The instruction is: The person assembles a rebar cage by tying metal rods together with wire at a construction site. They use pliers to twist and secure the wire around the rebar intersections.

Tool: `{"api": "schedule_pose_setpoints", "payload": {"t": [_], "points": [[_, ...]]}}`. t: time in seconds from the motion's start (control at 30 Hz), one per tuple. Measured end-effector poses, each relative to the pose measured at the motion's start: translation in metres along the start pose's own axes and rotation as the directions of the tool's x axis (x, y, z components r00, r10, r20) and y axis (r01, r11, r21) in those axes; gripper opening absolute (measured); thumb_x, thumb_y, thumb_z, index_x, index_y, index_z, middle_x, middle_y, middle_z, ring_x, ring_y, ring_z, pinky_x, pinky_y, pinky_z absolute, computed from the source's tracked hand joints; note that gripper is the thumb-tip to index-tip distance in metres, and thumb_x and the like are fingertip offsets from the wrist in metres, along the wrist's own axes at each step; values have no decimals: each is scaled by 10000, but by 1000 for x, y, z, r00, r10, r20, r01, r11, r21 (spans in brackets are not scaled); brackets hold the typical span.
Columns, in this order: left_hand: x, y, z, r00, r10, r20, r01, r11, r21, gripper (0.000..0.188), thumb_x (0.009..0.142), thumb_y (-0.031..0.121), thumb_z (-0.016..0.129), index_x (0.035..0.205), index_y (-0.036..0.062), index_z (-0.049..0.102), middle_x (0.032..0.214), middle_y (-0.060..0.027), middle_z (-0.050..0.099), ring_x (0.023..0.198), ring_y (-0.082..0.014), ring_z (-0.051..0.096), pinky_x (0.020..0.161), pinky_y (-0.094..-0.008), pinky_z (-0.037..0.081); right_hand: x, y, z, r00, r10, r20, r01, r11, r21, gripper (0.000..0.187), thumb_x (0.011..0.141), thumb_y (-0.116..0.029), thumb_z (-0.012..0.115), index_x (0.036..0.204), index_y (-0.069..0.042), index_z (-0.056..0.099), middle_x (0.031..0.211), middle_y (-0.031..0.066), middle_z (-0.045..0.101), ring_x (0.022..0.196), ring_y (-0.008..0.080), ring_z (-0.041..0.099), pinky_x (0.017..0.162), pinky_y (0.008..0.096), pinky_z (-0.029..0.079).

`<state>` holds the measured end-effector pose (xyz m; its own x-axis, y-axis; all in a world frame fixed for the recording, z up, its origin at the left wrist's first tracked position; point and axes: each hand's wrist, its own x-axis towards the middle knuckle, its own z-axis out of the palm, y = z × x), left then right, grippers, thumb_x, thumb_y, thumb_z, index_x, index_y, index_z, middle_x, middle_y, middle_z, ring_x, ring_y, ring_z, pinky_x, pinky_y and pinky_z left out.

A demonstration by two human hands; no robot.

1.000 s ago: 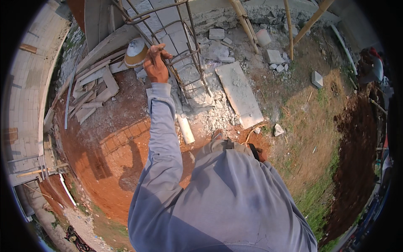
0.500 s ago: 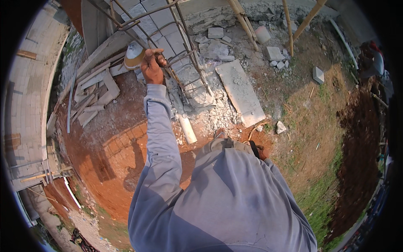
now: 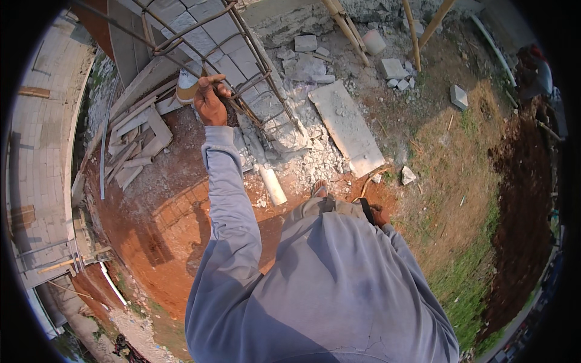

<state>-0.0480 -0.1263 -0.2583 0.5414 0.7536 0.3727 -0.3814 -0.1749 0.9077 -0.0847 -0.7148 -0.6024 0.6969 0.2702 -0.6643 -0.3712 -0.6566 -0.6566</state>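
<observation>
Shifted leftward: left hand (image 3: 210,103), arm outstretched, fingers wrapped on rebar cage (image 3: 266,75). Right hand (image 3: 379,215): I can't tell.

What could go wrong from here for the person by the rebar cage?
The bare left hand is raised close to the brown steel rebar cage; rough metal might scratch it.

Loose grey-white stone rubble lies just ahead of the visible foot, which could slip or stub there.

The off-white cylindrical pipe lies on the ground nearby and may trip someone stepping that way.
</observation>
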Motion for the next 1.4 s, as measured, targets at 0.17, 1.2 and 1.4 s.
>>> {"api": "schedule_pose_setpoints", "payload": {"t": [0.17,1.2,1.4], "points": [[1,-2,0,1000,-2,8,2,1000,-5,583,968,523,485,924,-40,632,666,-24,508,619,-120,500,594,-286,449,7,12,3,1000,29,-5,-29,998,58,354,838,-240,570,1063,21,651,924,132,665,842,230,628,765,348,502],[2,-6,-3,998,53,40,-55,997,58,564,993,488,453,996,-51,619,684,-32,525,623,-130,518,617,-301,474,-15,-19,2,996,69,-57,-72,996,-52,339,803,-234,576,1047,-14,661,859,93,667,766,186,628,711,319,505],[1,-8,-2,998,47,46,-48,998,34,573,988,499,456,995,-51,614,692,-31,519,626,-130,512,611,-297,469,-10,-9,-1,999,42,-25,-44,996,-79,379,816,-275,567,1056,-1,673,954,138,688,896,237,652,798,325,503]]}}
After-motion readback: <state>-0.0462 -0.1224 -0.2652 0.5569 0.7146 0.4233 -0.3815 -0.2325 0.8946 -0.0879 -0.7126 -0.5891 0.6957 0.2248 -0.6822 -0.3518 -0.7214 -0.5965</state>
